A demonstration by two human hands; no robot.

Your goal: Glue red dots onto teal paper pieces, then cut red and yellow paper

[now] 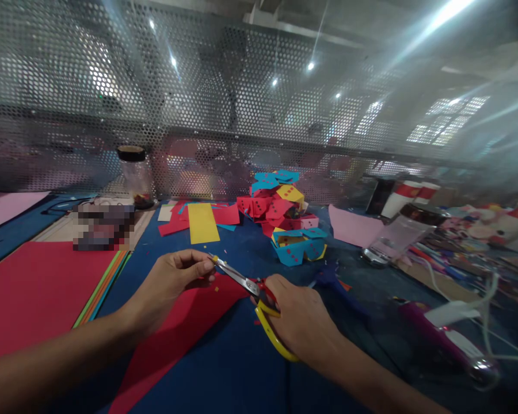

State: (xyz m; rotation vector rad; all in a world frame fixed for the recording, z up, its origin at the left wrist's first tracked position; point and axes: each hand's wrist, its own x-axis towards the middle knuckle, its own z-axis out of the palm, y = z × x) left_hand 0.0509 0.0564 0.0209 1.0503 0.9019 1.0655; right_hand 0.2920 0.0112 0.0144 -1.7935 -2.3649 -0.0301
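Observation:
My right hand [300,319] is wrapped round the scissors [238,276], which have red and yellow handles. Their blades point left toward my left hand [176,273]. The thumb and fingertips of that hand are pinched together at the blade tips, on what looks like a tiny piece of yellow paper [216,259]. Beneath the hands, a red paper sheet [176,339] lies across the blue tabletop [250,368]. Just beyond them is a yellow paper strip [204,224] on top of red strips.
Folded paper shapes with dots [280,207] are heaped at the back, with a blue one [300,248] in front. Stacked coloured paper [38,282] lies left. A clear jar [136,178] stands behind it; another jar [403,233] and a purple glue gun [444,339] are right.

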